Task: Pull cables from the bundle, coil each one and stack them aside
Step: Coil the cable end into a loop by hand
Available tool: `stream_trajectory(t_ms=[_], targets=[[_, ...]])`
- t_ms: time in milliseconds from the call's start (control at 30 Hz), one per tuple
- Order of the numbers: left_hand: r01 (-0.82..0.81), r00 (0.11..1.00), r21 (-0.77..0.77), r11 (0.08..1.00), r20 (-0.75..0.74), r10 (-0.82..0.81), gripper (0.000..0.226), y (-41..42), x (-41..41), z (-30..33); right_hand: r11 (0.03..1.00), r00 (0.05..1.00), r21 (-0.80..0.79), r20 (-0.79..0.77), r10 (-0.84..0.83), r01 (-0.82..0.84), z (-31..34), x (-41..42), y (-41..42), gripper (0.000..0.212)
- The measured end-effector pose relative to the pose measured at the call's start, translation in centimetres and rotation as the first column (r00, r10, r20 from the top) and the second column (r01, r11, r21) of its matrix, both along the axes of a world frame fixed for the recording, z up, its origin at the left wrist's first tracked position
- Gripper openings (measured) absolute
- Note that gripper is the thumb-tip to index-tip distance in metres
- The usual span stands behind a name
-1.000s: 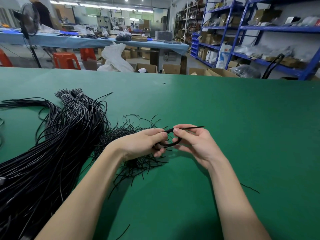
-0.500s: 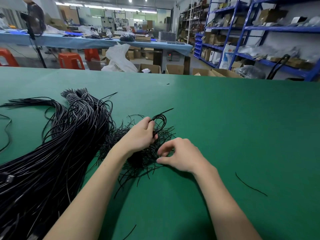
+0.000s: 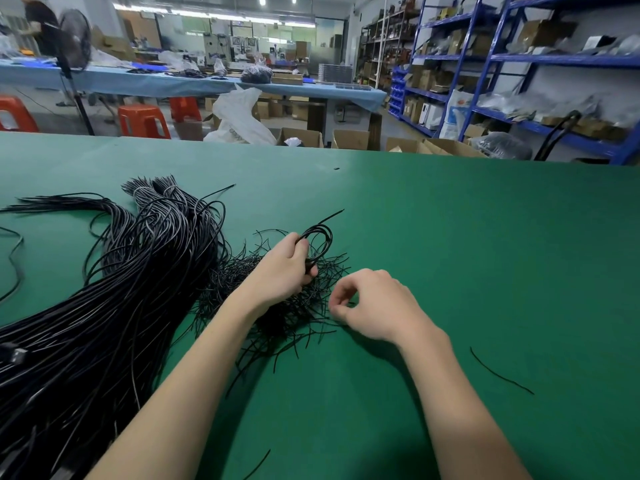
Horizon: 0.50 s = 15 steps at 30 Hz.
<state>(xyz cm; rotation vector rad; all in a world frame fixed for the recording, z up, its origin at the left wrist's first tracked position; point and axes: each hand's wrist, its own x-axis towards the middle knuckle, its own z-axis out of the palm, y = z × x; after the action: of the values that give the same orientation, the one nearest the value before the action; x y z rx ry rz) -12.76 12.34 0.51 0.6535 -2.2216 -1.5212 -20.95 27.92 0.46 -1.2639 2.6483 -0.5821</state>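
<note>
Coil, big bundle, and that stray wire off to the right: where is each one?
coil (image 3: 320, 242), head view, on its looped strands beside the left hand.
bundle (image 3: 114, 306), head view, on its thick middle.
stray wire (image 3: 498, 374), head view, on its mid-length.

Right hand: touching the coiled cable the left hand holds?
Apart. The head view shows the right hand low beside the pile of short ties, with pile and green mat showing between it and the coiled cable in the left hand.
</note>
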Motion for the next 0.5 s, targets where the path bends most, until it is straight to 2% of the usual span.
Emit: stream_trajectory(t_ms=[167, 367, 500], targets=[[0.005, 0.999, 0.104, 0.995, -0.036, -0.001, 0.024, 0.0, 0.0, 0.1, 0.999, 1.000, -0.039, 0.008, -0.028, 0.029, 0.0, -0.3, 0.9, 0.001], [-0.012, 1.000, 0.076, 0.997, -0.011, 0.013, 0.024, 0.0, 0.1, 0.3, 0.998, 0.998, -0.035, -0.040, -0.048, 0.047, 0.9, -0.7, 1.8, 0.004], [-0.019, 1.000, 0.050, 0.999, 0.000, 0.019, 0.024, 0.0, 0.1, 0.3, 1.000, 0.999, -0.010, -0.034, 0.019, -0.019, 1.3, -0.9, 1.7, 0.011]])
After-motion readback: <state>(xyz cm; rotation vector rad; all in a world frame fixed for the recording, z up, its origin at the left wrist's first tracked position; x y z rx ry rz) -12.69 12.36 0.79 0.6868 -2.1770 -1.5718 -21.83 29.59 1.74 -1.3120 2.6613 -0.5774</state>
